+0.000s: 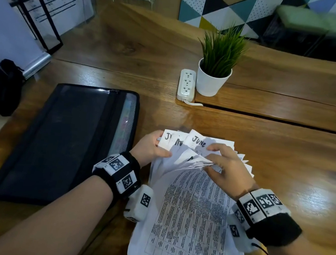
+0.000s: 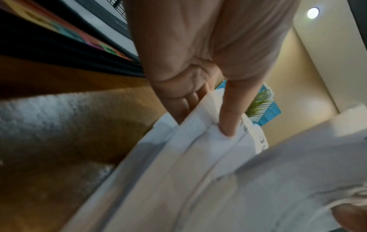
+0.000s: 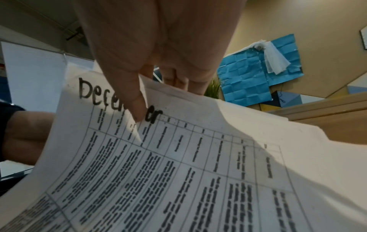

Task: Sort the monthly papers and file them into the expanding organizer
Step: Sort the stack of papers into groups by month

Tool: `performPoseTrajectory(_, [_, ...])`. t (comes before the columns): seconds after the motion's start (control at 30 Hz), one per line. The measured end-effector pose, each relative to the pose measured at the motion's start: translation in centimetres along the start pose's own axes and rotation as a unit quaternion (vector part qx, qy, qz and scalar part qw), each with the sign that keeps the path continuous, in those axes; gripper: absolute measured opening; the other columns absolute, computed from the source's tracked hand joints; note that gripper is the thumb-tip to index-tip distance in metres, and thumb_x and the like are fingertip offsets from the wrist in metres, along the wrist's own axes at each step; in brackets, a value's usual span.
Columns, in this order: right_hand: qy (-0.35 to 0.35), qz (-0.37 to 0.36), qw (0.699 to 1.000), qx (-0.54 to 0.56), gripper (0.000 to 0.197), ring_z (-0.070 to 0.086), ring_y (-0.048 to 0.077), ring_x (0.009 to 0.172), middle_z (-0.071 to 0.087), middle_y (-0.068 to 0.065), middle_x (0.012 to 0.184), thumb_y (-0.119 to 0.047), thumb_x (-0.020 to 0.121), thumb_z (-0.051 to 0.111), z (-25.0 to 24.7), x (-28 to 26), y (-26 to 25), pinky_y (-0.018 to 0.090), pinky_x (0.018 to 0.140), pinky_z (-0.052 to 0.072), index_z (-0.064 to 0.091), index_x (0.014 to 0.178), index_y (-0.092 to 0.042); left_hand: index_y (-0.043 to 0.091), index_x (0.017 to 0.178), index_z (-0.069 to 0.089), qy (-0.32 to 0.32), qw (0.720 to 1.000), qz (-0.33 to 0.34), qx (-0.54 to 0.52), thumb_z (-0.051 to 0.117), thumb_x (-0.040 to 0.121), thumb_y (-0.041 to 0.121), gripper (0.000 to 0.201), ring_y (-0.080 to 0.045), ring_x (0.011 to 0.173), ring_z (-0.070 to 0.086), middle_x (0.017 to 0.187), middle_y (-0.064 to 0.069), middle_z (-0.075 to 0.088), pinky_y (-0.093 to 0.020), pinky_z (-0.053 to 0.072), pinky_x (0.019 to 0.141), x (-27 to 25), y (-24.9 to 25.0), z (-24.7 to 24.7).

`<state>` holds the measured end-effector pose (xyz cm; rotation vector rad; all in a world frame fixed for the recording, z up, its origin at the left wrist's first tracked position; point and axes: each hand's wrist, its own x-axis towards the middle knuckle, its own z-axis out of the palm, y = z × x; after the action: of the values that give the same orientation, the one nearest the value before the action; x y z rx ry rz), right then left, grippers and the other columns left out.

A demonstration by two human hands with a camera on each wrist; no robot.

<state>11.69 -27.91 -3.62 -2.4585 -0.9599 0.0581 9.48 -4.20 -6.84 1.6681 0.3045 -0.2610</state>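
A fanned stack of white monthly papers with printed tables lies in front of me on the wooden table. Handwritten month names show at the top, one reading "June". My left hand grips the stack's upper left corner, thumb on top. My right hand pinches the top edges of several sheets; its thumb lies on a sheet headed "December". The black expanding organizer lies flat to the left, with coloured tabs showing along its side.
A white potted plant and a white power strip stand beyond the papers. A dark bag sits at the table's far left edge. A slot runs across the tabletop on the right.
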Motion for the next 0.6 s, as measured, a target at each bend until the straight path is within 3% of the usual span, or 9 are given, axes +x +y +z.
performPoseTrajectory(0.07, [-0.015, 0.033, 0.999, 0.014, 0.022, 0.043, 0.03, 0.125, 0.047, 0.016, 0.132, -0.004, 0.073, 0.074, 0.2, 0.4, 0.7, 0.042, 0.103, 0.035, 0.071, 0.094, -0.007, 0.012, 0.112, 0.055, -0.015, 1.0, 0.004, -0.014, 0.077, 0.068, -0.003, 0.052, -0.029, 0.104, 0.063, 0.113, -0.014, 0.065, -0.045, 0.049, 0.095, -0.2, 0.1, -0.1])
performPoseTrajectory(0.13, [-0.032, 0.045, 0.998, 0.033, 0.024, 0.034, 0.022, 0.13, 0.039, 0.013, 0.141, -0.004, 0.076, 0.072, 0.1, 0.7, 1.1, 0.033, 0.104, 0.028, 0.07, 0.099, -0.009, 0.018, 0.108, 0.056, -0.032, 0.999, 0.004, -0.018, 0.078, 0.062, 0.003, 0.053, -0.029, 0.104, 0.064, 0.111, -0.012, 0.066, -0.041, 0.051, 0.093, -0.4, 0.1, -0.2])
performPoseTrajectory(0.27, [-0.015, 0.041, 0.998, 0.037, 0.028, 0.047, 0.026, 0.117, 0.051, 0.011, 0.125, -0.005, 0.075, 0.072, 0.0, 1.0, 1.1, 0.031, 0.097, 0.037, 0.069, 0.103, -0.009, 0.007, 0.118, 0.057, -0.027, 0.999, 0.007, -0.015, 0.073, 0.073, -0.007, 0.05, -0.029, 0.105, 0.064, 0.115, -0.017, 0.066, -0.04, 0.05, 0.094, -0.5, -0.1, 0.0])
performPoseTrajectory(0.37, [0.004, 0.036, 0.999, 0.04, 0.027, 0.058, 0.025, 0.1, 0.056, 0.009, 0.113, -0.005, 0.076, 0.072, 0.0, 0.4, 0.9, 0.035, 0.087, 0.047, 0.069, 0.103, -0.01, 0.002, 0.118, 0.061, -0.004, 1.0, 0.02, -0.016, 0.075, 0.069, 0.001, 0.05, -0.025, 0.105, 0.063, 0.115, -0.014, 0.067, -0.038, 0.049, 0.093, -0.5, -0.5, 0.0])
performPoseTrajectory(0.47, [0.023, -0.027, 0.999, 0.031, 0.027, 0.064, 0.023, 0.083, 0.064, 0.007, 0.099, -0.002, 0.074, 0.068, 0.0, 0.0, 0.0, 0.033, 0.072, 0.055, 0.07, 0.099, -0.011, 0.003, 0.114, 0.064, 0.019, 0.999, 0.026, -0.005, 0.067, 0.08, -0.002, 0.035, -0.025, 0.105, 0.064, 0.113, -0.011, 0.068, -0.041, 0.05, 0.094, -0.3, -0.7, -0.1])
performPoseTrajectory(0.53, [0.024, -0.067, 0.997, 0.024, 0.03, 0.062, 0.017, 0.085, 0.066, 0.006, 0.097, -0.003, 0.069, 0.062, 0.0, -0.2, -1.0, 0.027, 0.068, 0.053, 0.071, 0.096, -0.014, 0.003, 0.112, 0.064, 0.032, 0.999, 0.03, 0.005, 0.062, 0.085, -0.002, 0.027, -0.022, 0.101, 0.065, 0.112, -0.01, 0.068, -0.036, 0.051, 0.091, -0.2, -0.9, -0.1])
performPoseTrajectory(0.6, [0.009, -0.076, 0.997, 0.032, 0.03, 0.064, 0.019, 0.094, 0.065, 0.007, 0.106, -0.003, 0.068, 0.058, 0.3, -0.4, -1.8, 0.031, 0.074, 0.056, 0.071, 0.093, -0.014, 0.002, 0.112, 0.063, 0.035, 0.999, 0.033, 0.003, 0.059, 0.087, -0.003, 0.025, -0.017, 0.094, 0.065, 0.111, -0.011, 0.068, -0.026, 0.052, 0.084, -0.2, -0.9, -0.1])
